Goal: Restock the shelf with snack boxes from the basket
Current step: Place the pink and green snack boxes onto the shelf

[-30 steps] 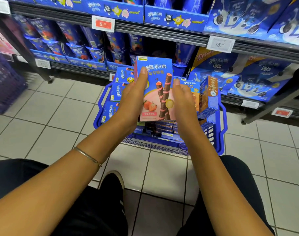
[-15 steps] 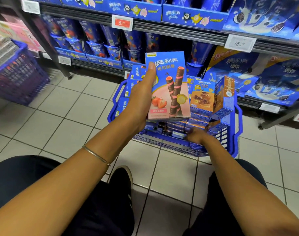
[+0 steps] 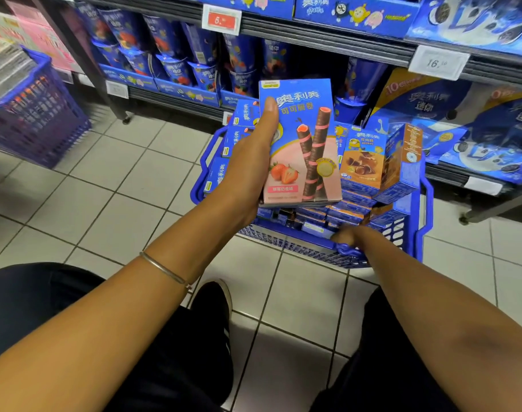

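My left hand (image 3: 252, 162) grips a blue and pink strawberry wafer-roll box (image 3: 304, 150) upright above the blue basket (image 3: 418, 230), thumb across its front; more boxes seem stacked behind it. My right hand (image 3: 347, 234) reaches down inside the basket's near edge among flat-lying boxes (image 3: 340, 215); its fingers are blurred and mostly hidden. Brown chocolate boxes (image 3: 363, 162) stand at the basket's right side. The shelf (image 3: 328, 40) with blue snack cups and bags runs behind the basket.
A second blue basket (image 3: 37, 114) with goods stands on the tiled floor at the left. Price tags (image 3: 221, 20) hang on the shelf rail. My dark-trousered knees and a black shoe (image 3: 210, 304) fill the bottom of the view.
My right hand let go of the strawberry box and dropped into the basket. My left hand alone keeps the box raised. The view has shifted left.
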Demonstrator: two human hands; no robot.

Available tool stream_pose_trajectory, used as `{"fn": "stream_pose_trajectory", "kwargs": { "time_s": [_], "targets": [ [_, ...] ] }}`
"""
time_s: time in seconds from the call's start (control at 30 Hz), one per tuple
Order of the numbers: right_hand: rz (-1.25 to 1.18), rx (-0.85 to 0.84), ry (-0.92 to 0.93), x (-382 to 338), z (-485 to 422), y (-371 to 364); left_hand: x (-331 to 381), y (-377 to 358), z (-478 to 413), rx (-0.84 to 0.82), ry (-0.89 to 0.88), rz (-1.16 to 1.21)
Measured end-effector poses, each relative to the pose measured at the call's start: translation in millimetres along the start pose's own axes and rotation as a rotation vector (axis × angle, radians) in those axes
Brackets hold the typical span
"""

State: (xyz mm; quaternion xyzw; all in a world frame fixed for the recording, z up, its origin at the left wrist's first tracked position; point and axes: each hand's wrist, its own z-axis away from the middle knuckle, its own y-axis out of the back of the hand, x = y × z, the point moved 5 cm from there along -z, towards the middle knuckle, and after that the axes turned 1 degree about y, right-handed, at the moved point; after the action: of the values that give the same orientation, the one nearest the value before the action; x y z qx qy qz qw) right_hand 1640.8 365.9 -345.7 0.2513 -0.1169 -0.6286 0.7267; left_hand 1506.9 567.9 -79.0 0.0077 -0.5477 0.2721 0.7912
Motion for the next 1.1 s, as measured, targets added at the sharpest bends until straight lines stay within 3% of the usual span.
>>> {"fn": "stream_pose_trajectory", "kwargs": {
  "time_s": [0.17,0.63,0.83,0.9,0.97,1.1],
  "targets": [
    [-0.147,0.021,0.012,4,-4,-5,-2,0,0,0.018,0.001,-0.035],
    [0.147,0.074,0.099,-6,-8,-4,-6,-2,-3,0.021,0.035,-0.077],
    [0.045,0.116,0.134,-17,-8,-3,-7,-1,-4,0.036,0.047,-0.092],
    [-0.028,0.226,0.152,-22,-6,3,-7,-1,-4,0.035,0.047,-0.094],
    [-0.089,0.152,0.113,-24,1,1,-7,-2,-4,0.031,0.047,-0.088],
    [-0.073,0.214,0.157,-16,15,8,-8,-2,-5,0.037,0.058,-0.098]
  ]
}}
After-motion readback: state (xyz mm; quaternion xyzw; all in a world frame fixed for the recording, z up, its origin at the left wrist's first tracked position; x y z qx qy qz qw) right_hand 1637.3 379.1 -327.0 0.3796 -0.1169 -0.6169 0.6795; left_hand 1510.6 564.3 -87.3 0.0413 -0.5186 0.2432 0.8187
